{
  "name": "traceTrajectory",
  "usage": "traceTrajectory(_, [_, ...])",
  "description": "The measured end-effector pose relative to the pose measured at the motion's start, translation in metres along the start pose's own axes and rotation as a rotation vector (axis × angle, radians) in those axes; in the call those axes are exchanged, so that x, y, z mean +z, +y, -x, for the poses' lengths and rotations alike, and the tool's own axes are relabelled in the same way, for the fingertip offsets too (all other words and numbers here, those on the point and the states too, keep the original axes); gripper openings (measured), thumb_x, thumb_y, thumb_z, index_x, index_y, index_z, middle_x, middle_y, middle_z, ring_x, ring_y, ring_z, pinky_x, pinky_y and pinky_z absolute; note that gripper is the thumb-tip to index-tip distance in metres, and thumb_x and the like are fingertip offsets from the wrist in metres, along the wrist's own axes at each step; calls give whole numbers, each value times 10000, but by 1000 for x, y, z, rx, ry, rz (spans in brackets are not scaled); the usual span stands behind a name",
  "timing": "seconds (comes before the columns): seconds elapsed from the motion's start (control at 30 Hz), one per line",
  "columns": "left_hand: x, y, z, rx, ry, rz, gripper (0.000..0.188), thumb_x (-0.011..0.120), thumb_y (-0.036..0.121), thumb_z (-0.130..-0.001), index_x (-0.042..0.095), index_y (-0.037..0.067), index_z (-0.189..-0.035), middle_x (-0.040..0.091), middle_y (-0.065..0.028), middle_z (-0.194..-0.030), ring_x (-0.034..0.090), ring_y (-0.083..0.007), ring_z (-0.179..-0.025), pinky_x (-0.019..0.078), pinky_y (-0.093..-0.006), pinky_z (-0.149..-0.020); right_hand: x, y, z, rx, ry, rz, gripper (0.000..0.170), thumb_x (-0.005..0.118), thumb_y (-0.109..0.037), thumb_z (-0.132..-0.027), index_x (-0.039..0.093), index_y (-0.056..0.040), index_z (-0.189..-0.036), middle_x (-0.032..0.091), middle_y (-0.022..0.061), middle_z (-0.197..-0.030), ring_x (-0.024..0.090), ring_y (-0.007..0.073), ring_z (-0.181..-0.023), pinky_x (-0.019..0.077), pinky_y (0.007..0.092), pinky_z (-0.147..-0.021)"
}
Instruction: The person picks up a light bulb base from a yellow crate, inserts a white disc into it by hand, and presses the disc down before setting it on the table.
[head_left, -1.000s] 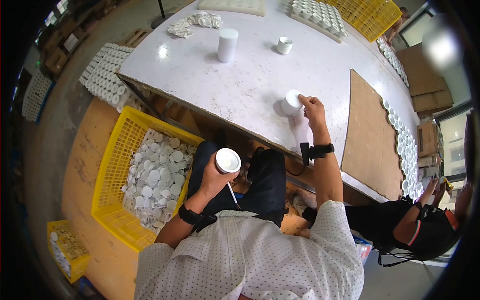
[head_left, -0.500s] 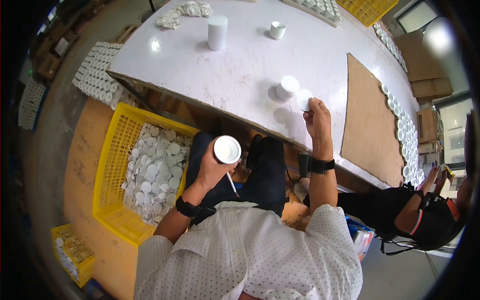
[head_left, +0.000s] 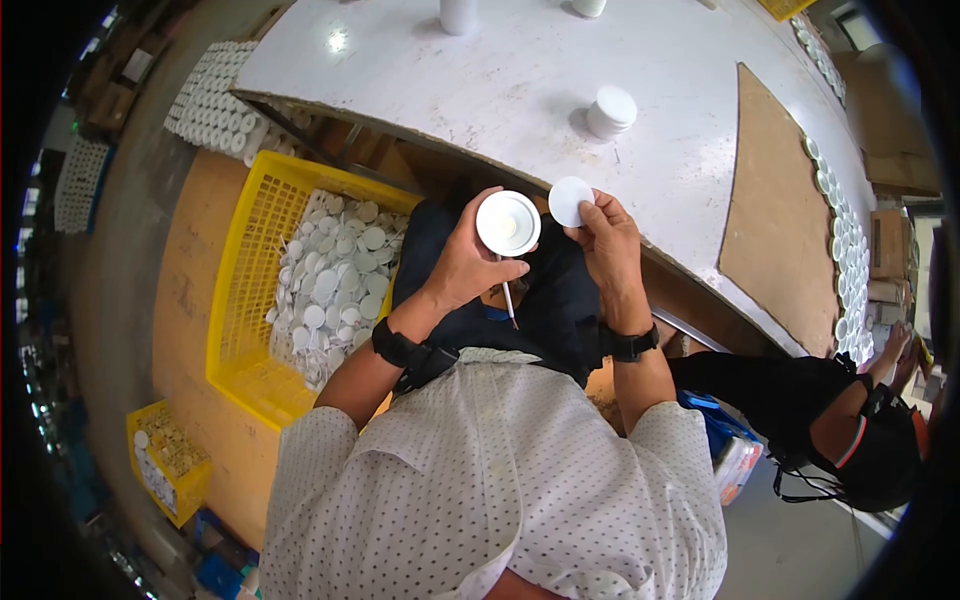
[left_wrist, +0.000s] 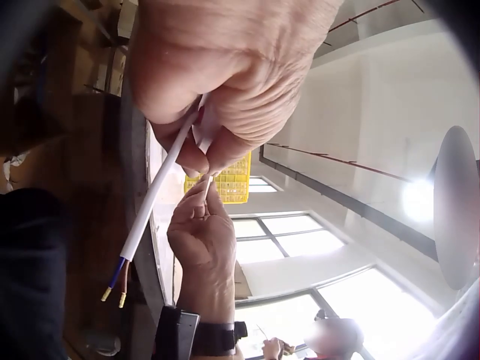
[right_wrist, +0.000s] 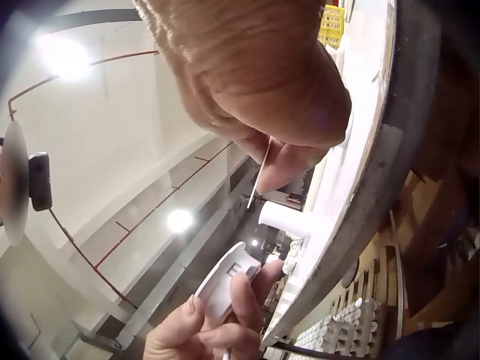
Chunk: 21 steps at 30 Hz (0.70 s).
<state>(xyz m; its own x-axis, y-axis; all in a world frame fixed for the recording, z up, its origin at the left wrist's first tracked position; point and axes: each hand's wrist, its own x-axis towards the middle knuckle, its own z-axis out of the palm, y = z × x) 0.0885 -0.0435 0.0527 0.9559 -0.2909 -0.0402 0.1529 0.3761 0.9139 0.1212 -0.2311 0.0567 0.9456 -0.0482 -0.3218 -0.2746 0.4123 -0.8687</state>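
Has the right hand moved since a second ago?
Yes. In the head view, the right hand has drawn away from the stack on the table, toward the left hand.

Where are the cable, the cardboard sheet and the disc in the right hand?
Cable (left_wrist: 161,189): left wrist view, its white sheath.
Cardboard sheet (head_left: 785,212): head view, its top.
Disc (head_left: 567,201): head view, its flat face.

Housing (head_left: 508,224) left of disc (head_left: 571,203); crate (head_left: 245,385) farther left.
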Motion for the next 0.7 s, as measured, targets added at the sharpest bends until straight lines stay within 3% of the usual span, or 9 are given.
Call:
traceTrajectory(0.07, [-3,-1,1,-24,9,14,785,661,-45,-658,221,33,-1304,446,-111,-1166,545,-223,-997,456,-327,-852,3,6,4,15,-35,-22,164,571,-94,-832,549,0,-964,594,58,-888,583,107,-717,509,200,-579])
traceTrajectory(0.17, [-3,-4,2,94,44,-125,737,703,81,-680,281,20,-1280,452,-100,-1156,489,-168,-1039,415,-293,-888,6,15,9,64,-121,82,151,569,-76,-828,563,-5,-962,596,49,-874,575,92,-718,502,190,-566])
traceTrajectory(0.37, [-6,-6,4,11,68,-257,609,672,215,-745,357,13,-1225,492,-110,-1121,488,-189,-1037,429,-291,-858,18,33,15,-41,-184,280,209,644,-94,-781,585,-7,-962,569,-1,-771,504,42,-631,416,166,-516])
traceTrajectory(0.7, [-6,-12,8,33,117,-401,524,624,204,-785,374,33,-1212,515,-136,-1088,525,-203,-983,446,-305,-820,30,31,18,-15,-188,363,247,701,-97,-731,581,2,-924,541,-13,-733,475,39,-621,396,165,-524])
